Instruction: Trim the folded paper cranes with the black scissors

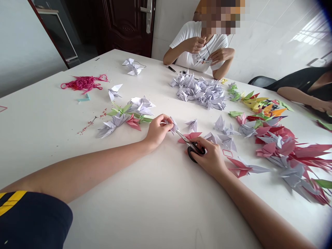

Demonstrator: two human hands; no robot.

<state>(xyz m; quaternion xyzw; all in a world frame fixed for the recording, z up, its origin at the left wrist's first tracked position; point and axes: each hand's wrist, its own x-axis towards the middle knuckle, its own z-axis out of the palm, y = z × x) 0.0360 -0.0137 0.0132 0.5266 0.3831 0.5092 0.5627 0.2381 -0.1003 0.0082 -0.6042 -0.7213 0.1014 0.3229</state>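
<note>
Between the fingertips of my left hand (158, 130) is a white paper crane (174, 126), pinched just above the table. My right hand (210, 155) is closed around the black handles of a pair of scissors (193, 148). The scissors' blades point up and left, and their tips meet the crane; whether they are in the paper I cannot tell. A pink paper crane (190, 137) lies just behind the scissors. Close by are a small white crane (192, 125) and a red one (242, 167) to the right of my right hand.
Several white cranes form a heap (199, 90) at the back. Red, white, green and yellow cranes (282, 141) crowd the right side. Left lie more cranes (114, 122), pink yarn (85, 83) and scattered red beads (88, 128). Across the table a person (199, 48) handles a string; another sits far right.
</note>
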